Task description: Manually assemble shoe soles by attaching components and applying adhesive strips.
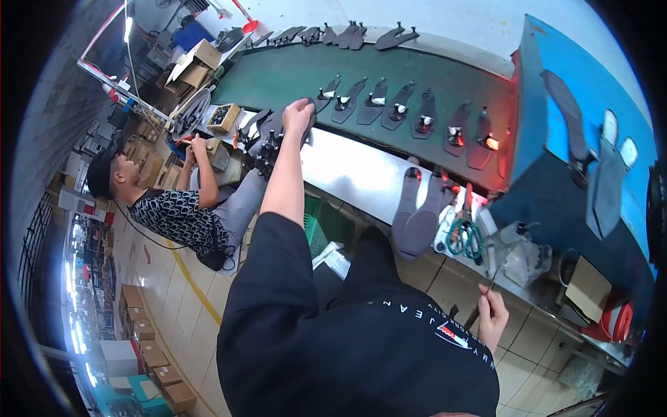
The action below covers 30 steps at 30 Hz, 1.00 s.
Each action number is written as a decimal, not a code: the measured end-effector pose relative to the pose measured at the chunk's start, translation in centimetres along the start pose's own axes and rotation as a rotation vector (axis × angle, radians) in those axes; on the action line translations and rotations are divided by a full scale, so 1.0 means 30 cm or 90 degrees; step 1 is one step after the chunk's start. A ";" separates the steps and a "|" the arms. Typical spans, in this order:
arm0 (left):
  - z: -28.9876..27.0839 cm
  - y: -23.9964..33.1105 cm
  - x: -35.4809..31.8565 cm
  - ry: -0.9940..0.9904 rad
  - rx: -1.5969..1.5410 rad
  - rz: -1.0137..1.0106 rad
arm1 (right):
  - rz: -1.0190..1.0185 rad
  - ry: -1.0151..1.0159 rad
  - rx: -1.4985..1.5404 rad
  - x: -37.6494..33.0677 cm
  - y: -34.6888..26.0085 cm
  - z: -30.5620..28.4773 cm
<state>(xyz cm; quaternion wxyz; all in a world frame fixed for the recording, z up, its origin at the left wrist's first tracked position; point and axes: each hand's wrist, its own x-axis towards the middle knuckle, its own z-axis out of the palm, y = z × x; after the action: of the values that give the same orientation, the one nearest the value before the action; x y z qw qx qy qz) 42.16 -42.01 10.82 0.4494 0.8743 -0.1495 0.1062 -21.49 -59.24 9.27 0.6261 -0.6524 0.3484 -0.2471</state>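
Observation:
My left hand (298, 115) reaches forward to the near left end of a green conveyor belt (278, 73). Its fingers are curled down by a dark shoe sole (310, 128); what they hold is hidden. Several dark soles with straps and white parts (399, 109) lie in a row on the belt, right of that hand. Close to my body, my right hand (492, 317) is closed with curled fingers, and anything inside it is too small to make out. Nearest to it on the bench edge lie a pair of soles (422, 226) and green-handled scissors (464, 238).
A co-worker (184, 208) sits at the left, hands raised near a wooden box of small parts (224, 117). At the right, a blue machine (590, 76) with soles on its top glows red at its opening. A plastic bag (524, 257) and a cardboard piece (585, 288) lie below.

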 end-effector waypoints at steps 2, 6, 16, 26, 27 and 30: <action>0.118 -0.032 0.103 -0.026 0.005 -0.004 | -0.044 -0.028 -0.010 0.120 -0.034 0.156; 0.237 -0.240 0.385 -0.079 0.128 -0.006 | -0.125 -0.088 -0.097 0.383 -0.043 0.528; 0.558 -0.421 0.562 -0.383 0.494 0.093 | -0.089 0.133 -0.476 0.623 0.135 0.898; 0.717 -0.329 0.400 -0.134 0.354 0.245 | -0.229 0.259 -0.467 0.605 0.212 0.955; 0.741 -0.322 0.384 -0.075 0.334 0.291 | -0.218 0.272 -0.427 0.604 0.207 0.953; 0.754 -0.285 0.369 -0.095 0.432 0.237 | -0.271 0.281 -0.362 0.619 0.217 0.959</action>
<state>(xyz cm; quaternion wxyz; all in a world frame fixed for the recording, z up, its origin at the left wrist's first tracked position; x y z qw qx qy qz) 56.69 -57.61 -5.06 0.0955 0.9365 -0.2941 0.1652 11.20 -54.70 -1.98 0.2666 -0.7881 0.3858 -0.3987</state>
